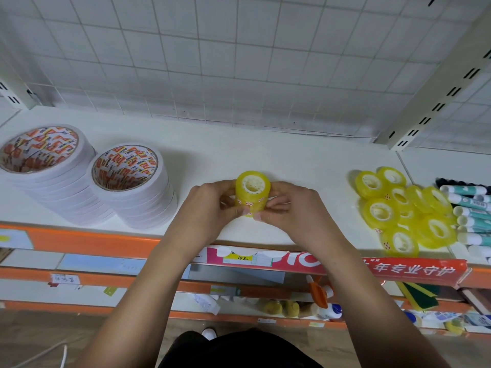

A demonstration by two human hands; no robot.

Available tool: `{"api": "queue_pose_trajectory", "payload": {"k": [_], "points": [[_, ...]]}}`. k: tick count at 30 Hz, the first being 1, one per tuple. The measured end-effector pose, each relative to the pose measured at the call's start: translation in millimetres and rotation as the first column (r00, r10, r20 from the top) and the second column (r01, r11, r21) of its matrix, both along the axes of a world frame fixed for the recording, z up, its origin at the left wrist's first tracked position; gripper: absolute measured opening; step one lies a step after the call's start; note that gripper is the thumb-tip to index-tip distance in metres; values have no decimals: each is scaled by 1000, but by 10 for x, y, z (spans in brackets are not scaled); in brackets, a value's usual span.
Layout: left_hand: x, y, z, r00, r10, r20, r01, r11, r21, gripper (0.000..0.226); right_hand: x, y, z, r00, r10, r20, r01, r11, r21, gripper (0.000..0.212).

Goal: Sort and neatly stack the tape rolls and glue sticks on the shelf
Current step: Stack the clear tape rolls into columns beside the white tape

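Note:
A short stack of small yellow tape rolls (252, 191) stands upright on the white shelf (305, 166) near its front edge. My left hand (210, 208) grips the stack from the left and my right hand (289, 211) grips it from the right, thumbs meeting at its base. A loose heap of several yellow tape rolls (403, 211) lies to the right. Beside that heap, glue sticks (470, 208) with teal labels lie in a row at the far right.
Two tall stacks of white double-sided tape (132, 184), (45, 166) stand at the left of the shelf. A white wire grid (239, 62) backs the shelf, with a slotted upright post (425, 110) at right. Lower shelves with orange edges (93, 240) hold other goods.

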State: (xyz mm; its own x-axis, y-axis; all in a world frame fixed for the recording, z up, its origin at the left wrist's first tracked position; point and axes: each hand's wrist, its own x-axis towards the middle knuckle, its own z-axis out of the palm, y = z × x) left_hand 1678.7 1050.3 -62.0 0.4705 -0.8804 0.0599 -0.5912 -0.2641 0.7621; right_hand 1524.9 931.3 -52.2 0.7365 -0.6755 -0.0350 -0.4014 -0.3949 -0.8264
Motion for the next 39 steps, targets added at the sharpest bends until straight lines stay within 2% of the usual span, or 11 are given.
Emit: {"api": "queue_pose_trajectory", "payload": {"k": [4,7,11,16,20,24,27,32,36,39], "points": [[-6,-8,5,999,18,34,-19,1000,24,41,19,4,-47,999,11,-45,-14,998,-61,26],[-19,4,1,993,77,86,-81,996,40,31,41,30,-60,997,0,-82,-12,990,-144,20],[-32,-3,-1,988,82,129,-90,994,54,17,61,21,-48,999,-7,-47,0,991,-130,10],[-95,-23,-39,969,75,234,-91,994,58,11,91,26,-73,998,5,-64,-19,977,-211,9],[-72,1,-57,986,78,149,-82,996,21,20,69,35,-74,997,-22,-78,7,983,-185,15],[-10,27,-16,998,65,12,-66,998,16,33,41,16,-13,988,2,-154,-22,992,-123,34],[23,22,-15,998,57,-37,-57,998,1,42,52,19,21,995,11,-97,-20,995,-100,34],[4,33,-9,998,63,4,-63,998,-20,31,60,48,29,999,47,-26,-49,996,-80,30],[-12,27,5,995,93,-47,-94,995,-18,33,67,37,17,998,53,-22,-55,995,-83,30],[-6,15,-4,990,110,-90,-110,994,1,40,62,13,13,998,42,-48,-45,997,-67,44]]}}
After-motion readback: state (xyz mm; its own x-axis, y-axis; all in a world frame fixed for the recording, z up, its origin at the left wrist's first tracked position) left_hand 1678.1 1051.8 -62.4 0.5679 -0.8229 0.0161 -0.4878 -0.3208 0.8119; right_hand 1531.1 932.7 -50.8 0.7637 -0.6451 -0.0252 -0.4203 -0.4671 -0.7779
